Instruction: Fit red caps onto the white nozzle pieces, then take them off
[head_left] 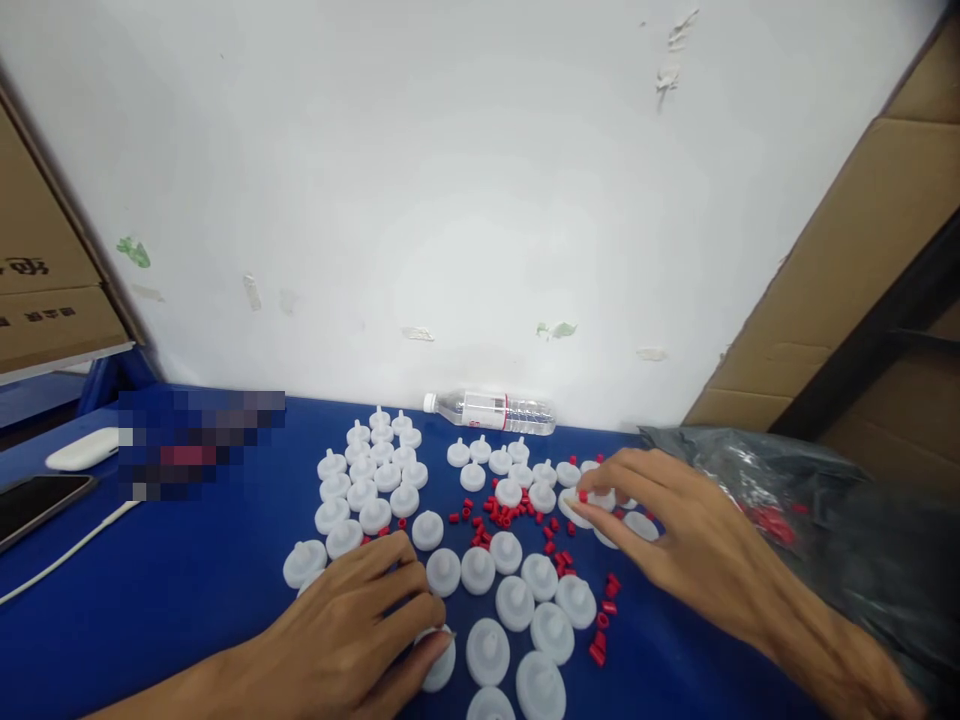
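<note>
Many white round plastic caps with pointed nozzles (487,650) stand on the blue tabletop, with small red tube-shaped tips (502,512) scattered among them. At the front left, my left hand (352,630) curls its fingers, with the thumb against a white nozzle cap (437,662) that its fingers partly cover. My right hand (667,520) reaches in over the caps at the right, pinching a small red tip (583,496) between thumb and fingertips. Some white caps beneath that hand are partly hidden.
A clear bottle (491,411) lies on its side against the white wall. Dark plastic bags (862,530), one clear bag holding red pieces (772,522), lie at the right. A phone (45,505), a white cable (75,558) and a white case (84,449) rest at the left. Cardboard (832,260) stands beside the wall.
</note>
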